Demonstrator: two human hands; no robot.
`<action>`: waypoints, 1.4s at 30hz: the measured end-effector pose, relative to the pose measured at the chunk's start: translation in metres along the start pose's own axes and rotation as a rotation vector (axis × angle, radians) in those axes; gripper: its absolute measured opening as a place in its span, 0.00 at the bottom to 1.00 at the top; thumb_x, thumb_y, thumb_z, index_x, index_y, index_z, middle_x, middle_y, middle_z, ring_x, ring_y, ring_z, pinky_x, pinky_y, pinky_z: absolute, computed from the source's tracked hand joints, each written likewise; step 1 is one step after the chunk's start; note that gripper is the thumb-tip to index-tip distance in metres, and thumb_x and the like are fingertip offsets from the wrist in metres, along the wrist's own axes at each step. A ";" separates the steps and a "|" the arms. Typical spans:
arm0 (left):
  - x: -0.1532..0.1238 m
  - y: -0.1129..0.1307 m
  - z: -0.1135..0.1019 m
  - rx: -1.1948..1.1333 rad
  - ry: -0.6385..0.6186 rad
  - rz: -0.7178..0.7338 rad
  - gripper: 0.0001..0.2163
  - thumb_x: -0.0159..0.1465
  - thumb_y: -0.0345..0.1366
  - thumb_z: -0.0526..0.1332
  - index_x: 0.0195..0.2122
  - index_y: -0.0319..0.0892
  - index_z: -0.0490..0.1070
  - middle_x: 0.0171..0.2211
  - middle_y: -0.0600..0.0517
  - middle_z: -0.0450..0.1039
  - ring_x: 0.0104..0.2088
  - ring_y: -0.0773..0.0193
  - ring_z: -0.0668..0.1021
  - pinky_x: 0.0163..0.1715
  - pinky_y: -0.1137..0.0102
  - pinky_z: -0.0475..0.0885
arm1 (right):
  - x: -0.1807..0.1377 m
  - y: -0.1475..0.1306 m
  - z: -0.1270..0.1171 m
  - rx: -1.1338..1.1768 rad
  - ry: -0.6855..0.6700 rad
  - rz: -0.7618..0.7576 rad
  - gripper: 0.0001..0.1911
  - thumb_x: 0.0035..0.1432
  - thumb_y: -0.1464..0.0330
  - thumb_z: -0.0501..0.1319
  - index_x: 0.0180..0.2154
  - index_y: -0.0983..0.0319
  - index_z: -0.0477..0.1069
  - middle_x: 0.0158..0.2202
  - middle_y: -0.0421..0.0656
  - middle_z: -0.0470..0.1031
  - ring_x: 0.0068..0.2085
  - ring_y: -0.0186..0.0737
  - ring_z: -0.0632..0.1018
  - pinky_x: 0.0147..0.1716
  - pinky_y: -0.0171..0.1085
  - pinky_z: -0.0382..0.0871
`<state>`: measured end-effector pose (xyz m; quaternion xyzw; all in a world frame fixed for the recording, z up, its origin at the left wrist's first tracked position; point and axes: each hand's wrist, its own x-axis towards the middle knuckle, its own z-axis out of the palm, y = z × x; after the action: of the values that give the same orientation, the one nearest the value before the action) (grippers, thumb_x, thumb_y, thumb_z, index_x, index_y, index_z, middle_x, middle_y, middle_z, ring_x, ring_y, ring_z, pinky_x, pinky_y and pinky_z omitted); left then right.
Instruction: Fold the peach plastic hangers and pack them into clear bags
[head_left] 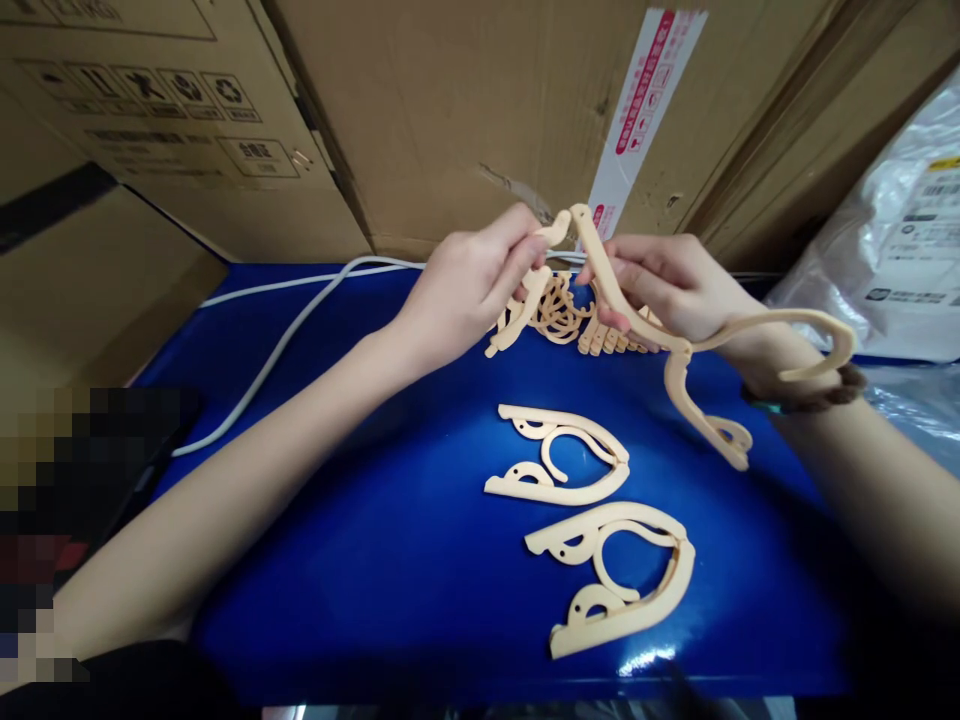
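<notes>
My right hand (pixel 667 285) is closed around one arm of a beige plastic folding hanger (pixel 600 262). Its curved hook and second arm stick out over my right wrist. Pinched in my left hand (pixel 469 285) is a small curved beige hanger piece (pixel 556 231), close to the upper end of that arm. Whether the two parts touch, I cannot tell. Below my left fingers a beige hanger arm (pixel 525 315) shows, partly covered. Two folded hangers, a farther one (pixel 611 488) and a nearer one (pixel 679 580), lie on the blue tabletop (pixel 390 560).
Behind my hands are a pile of loose beige hooks (pixel 559 312) and a row of hanger arms (pixel 600 338). A white cable (pixel 289 345) curves across the left side. Cardboard boxes (pixel 450 120) wall off the back, and a plastic-wrapped package (pixel 870 260) stands at right.
</notes>
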<state>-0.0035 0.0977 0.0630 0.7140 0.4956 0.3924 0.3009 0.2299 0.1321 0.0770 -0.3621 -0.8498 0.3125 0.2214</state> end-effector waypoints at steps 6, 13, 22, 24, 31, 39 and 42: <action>0.021 -0.031 -0.018 0.034 -0.019 -0.125 0.10 0.71 0.38 0.53 0.33 0.44 0.68 0.24 0.54 0.69 0.20 0.69 0.67 0.22 0.72 0.59 | 0.001 0.008 -0.011 0.512 0.129 0.200 0.09 0.69 0.62 0.59 0.40 0.61 0.72 0.22 0.34 0.71 0.19 0.28 0.65 0.17 0.32 0.52; 0.038 -0.078 -0.025 -0.041 0.080 -0.195 0.08 0.66 0.41 0.60 0.33 0.45 0.66 0.24 0.56 0.65 0.20 0.71 0.63 0.21 0.74 0.57 | 0.005 0.005 -0.008 0.546 0.222 0.154 0.10 0.70 0.67 0.56 0.40 0.63 0.74 0.19 0.35 0.70 0.19 0.29 0.65 0.18 0.32 0.52; 0.032 -0.089 -0.018 0.091 -0.048 -0.209 0.10 0.64 0.43 0.62 0.43 0.44 0.71 0.23 0.55 0.68 0.23 0.66 0.66 0.26 0.69 0.56 | 0.011 -0.011 0.000 0.622 0.384 0.268 0.12 0.65 0.74 0.51 0.40 0.61 0.72 0.18 0.34 0.67 0.18 0.31 0.62 0.18 0.33 0.53; 0.031 -0.089 -0.019 0.194 0.005 -0.200 0.13 0.63 0.42 0.64 0.46 0.44 0.71 0.23 0.56 0.69 0.25 0.64 0.68 0.28 0.68 0.57 | 0.012 -0.010 -0.002 0.642 0.417 0.290 0.12 0.65 0.74 0.50 0.41 0.60 0.71 0.18 0.34 0.64 0.17 0.31 0.59 0.17 0.34 0.50; 0.023 -0.053 -0.011 -0.008 0.043 -0.109 0.14 0.69 0.47 0.56 0.38 0.43 0.74 0.28 0.52 0.74 0.29 0.67 0.72 0.31 0.71 0.63 | 0.006 0.003 -0.005 0.776 0.615 0.278 0.04 0.61 0.68 0.57 0.38 0.56 0.61 0.35 0.41 0.75 0.28 0.33 0.71 0.29 0.36 0.67; 0.013 -0.021 -0.003 -0.647 -0.308 -0.342 0.11 0.70 0.43 0.61 0.40 0.41 0.76 0.39 0.50 0.80 0.38 0.67 0.82 0.34 0.77 0.75 | 0.005 -0.004 0.007 0.687 0.746 0.117 0.14 0.47 0.79 0.68 0.26 0.58 0.66 0.42 0.43 0.82 0.37 0.33 0.79 0.36 0.34 0.72; 0.012 -0.020 -0.004 -0.643 -0.207 -0.356 0.05 0.65 0.32 0.66 0.41 0.40 0.75 0.47 0.49 0.80 0.42 0.67 0.84 0.40 0.77 0.78 | 0.005 -0.001 0.008 0.542 0.726 0.080 0.09 0.48 0.77 0.71 0.28 0.59 0.75 0.45 0.47 0.82 0.42 0.38 0.81 0.38 0.37 0.73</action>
<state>-0.0139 0.1159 0.0521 0.5217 0.4305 0.3953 0.6215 0.2213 0.1321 0.0724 -0.4099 -0.5898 0.3848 0.5797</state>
